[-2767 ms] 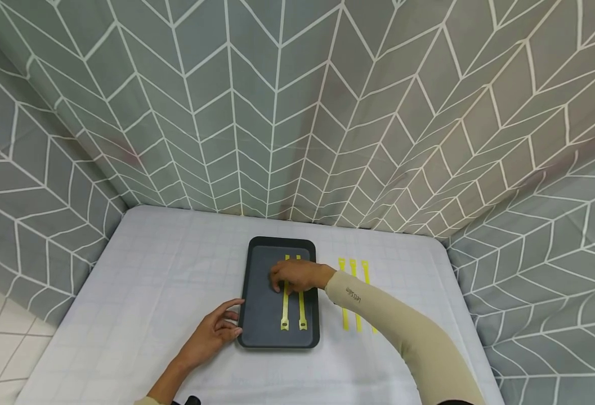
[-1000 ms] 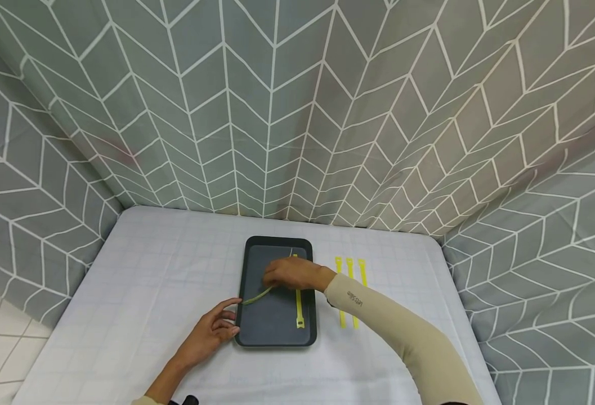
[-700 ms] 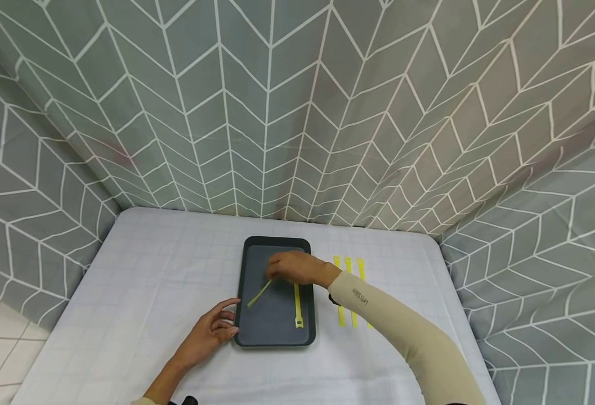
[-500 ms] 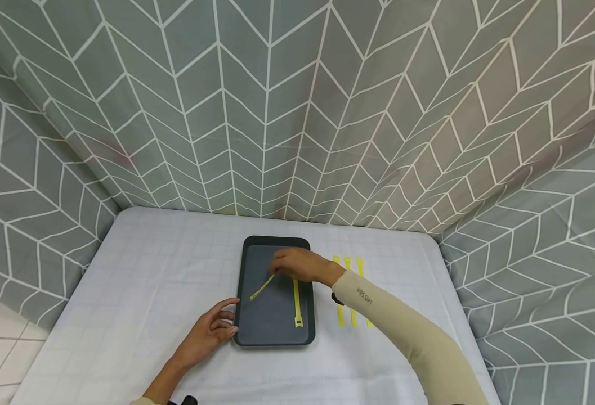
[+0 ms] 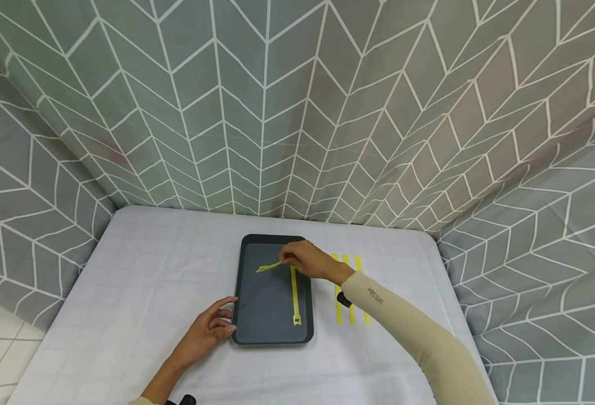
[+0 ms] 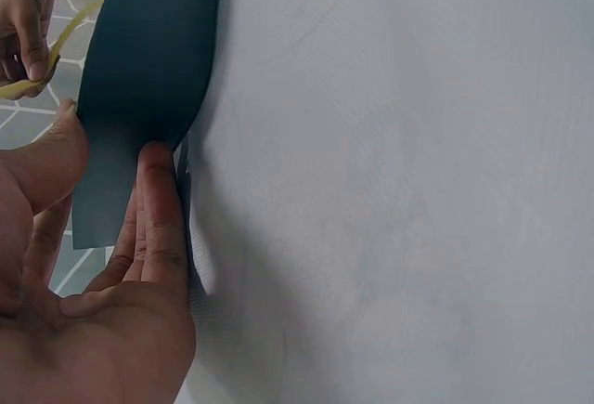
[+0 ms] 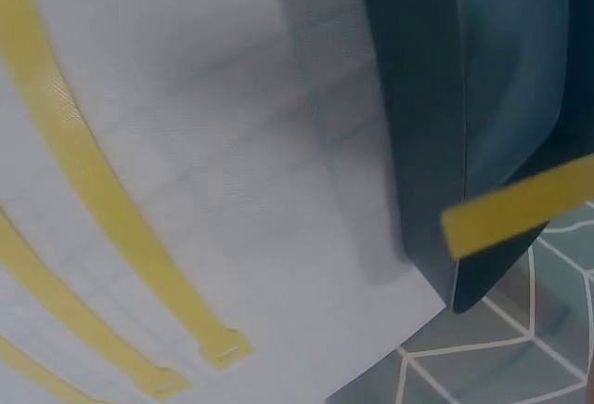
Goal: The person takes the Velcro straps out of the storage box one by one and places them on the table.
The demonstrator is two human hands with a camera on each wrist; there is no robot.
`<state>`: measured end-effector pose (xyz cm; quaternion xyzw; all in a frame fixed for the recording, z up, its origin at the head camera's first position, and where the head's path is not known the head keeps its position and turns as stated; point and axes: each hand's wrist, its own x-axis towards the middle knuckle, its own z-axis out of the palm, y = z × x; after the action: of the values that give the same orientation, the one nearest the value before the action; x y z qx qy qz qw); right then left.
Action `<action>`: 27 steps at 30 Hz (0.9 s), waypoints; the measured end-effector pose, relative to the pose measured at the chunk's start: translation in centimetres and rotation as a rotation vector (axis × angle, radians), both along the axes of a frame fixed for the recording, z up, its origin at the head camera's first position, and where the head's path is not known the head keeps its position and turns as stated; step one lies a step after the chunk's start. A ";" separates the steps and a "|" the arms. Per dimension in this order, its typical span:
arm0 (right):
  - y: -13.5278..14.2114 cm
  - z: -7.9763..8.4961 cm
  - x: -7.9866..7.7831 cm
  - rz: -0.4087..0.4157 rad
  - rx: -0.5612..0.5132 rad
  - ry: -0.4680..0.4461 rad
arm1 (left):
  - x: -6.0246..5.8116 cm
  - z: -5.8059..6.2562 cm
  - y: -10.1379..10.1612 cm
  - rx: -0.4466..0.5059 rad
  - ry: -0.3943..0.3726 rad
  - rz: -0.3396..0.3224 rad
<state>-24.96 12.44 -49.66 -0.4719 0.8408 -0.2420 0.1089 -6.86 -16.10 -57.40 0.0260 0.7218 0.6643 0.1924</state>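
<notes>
My right hand [image 5: 307, 260] pinches a yellow hook-and-loop cable tie [image 5: 269, 266] above the dark grey tray [image 5: 262, 315]. Its slotted end points left; in the right wrist view the plain end of that cable tie [image 7: 520, 204] overlaps the tray's corner. A second cable tie [image 5: 295, 298] lies lengthwise along the tray's right half, its upper end by my right hand. My left hand [image 5: 203, 333] touches the tray's left rim with thumb and fingertips spread apart. Seen from the left wrist, those fingers [image 6: 160, 209] rest against the tray's side wall [image 6: 148, 60].
Right of the tray, three more yellow cable ties [image 5: 339, 308] lie in a row on the white tablecloth [image 5: 175, 253], partly covered by my right forearm. A grey patterned curtain [image 5: 256, 112] stands behind and beside the table.
Two cable ties lay side by side in the tray; my right hand has picked up the left one and raised it toward the tray's far end. My left hand stays at the rim.
</notes>
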 end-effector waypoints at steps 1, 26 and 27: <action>0.2 0.0 0.0 -0.022 -0.010 -0.026 | 0.0 0.0 0.0 0.000 -0.004 0.001; 4.7 -2.4 1.2 -0.870 -0.223 -0.327 | -0.1 -0.1 -0.1 -0.019 0.006 -0.018; 4.8 -2.5 1.3 -0.889 -0.223 -0.340 | -0.1 -0.1 -0.1 -0.020 0.008 -0.018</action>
<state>-23.64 17.26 -52.18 -0.0297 0.9000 -0.4275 0.0795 -6.95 -16.16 -57.54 0.0332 0.7288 0.6553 0.1957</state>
